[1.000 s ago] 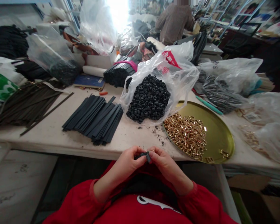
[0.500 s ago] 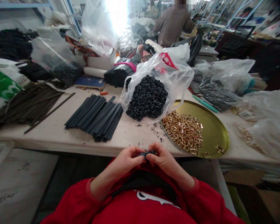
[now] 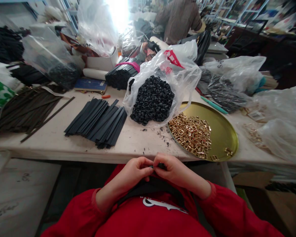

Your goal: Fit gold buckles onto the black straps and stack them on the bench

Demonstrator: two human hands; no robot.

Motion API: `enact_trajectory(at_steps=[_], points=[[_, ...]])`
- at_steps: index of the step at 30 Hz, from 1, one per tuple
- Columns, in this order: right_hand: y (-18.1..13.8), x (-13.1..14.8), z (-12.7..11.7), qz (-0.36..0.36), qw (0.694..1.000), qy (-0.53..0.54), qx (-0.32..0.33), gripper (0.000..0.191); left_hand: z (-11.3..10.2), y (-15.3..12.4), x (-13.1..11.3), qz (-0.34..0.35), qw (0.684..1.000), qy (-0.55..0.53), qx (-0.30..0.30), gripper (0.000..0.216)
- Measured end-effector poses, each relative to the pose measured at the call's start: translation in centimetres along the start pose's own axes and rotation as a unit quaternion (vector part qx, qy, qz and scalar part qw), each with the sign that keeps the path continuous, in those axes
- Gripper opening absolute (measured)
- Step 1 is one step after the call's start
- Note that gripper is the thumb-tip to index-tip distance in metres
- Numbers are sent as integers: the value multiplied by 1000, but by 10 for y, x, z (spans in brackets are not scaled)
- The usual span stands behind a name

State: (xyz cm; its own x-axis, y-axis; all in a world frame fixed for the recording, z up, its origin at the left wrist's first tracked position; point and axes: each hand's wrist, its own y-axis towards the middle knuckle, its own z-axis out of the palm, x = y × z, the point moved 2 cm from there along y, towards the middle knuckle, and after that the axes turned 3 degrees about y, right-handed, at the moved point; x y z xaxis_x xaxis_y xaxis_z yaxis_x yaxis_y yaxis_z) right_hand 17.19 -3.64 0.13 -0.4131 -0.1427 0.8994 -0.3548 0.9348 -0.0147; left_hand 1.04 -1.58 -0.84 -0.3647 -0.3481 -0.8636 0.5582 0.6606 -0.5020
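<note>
Close to my lap, just below the table's front edge, my left hand (image 3: 138, 168) and my right hand (image 3: 169, 167) meet with fingers pinched together. Between them is a small black strap (image 3: 160, 166), mostly covered by my fingers. Whether anything is fitted on it cannot be seen. Beyond my hands lie a pile of flat black strips (image 3: 96, 121) to the left, a clear plastic bag (image 3: 182, 75) spilling small black loops (image 3: 153, 102), and to the right a round gold tray (image 3: 222, 121) with a heap of gold metal buckles (image 3: 193, 135).
Brown strips (image 3: 27, 112) lie at the left. Behind the black strips are a blue notebook (image 3: 90, 85) and a bundle with a pink tie (image 3: 122, 74). A teal pen-like tool (image 3: 214, 104) and plastic bags (image 3: 281, 131) are at right. Another person (image 3: 180, 21) stands beyond.
My fingers have closed further over the black strap, so less of it shows. The view has shifted slightly, moving the table things a little left and up.
</note>
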Motion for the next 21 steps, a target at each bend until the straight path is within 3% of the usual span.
enact_trajectory(at_steps=[3, 7, 12, 16, 18, 21], points=[[0, -8, 4, 61, 997, 44, -12, 5, -2, 0, -1, 28, 999, 15, 19, 29], [3, -16, 10, 121, 987, 107, -5, 4, -4, 6, 6, 22, 998, -45, 31, 32], [6, -20, 7, 118, 987, 107, -3, 6, -8, 16, 15, -2, 997, -75, -3, 33], [4, -23, 5, 149, 976, 148, 60, 12, -14, 14, 12, -20, 995, -78, 51, 32], [4, -22, 4, 128, 985, 111, 36, 8, -15, 14, 10, -35, 992, -98, 66, 28], [7, -19, 5, 80, 996, 49, -6, 6, -13, 18, 7, -46, 993, -104, 32, 22]])
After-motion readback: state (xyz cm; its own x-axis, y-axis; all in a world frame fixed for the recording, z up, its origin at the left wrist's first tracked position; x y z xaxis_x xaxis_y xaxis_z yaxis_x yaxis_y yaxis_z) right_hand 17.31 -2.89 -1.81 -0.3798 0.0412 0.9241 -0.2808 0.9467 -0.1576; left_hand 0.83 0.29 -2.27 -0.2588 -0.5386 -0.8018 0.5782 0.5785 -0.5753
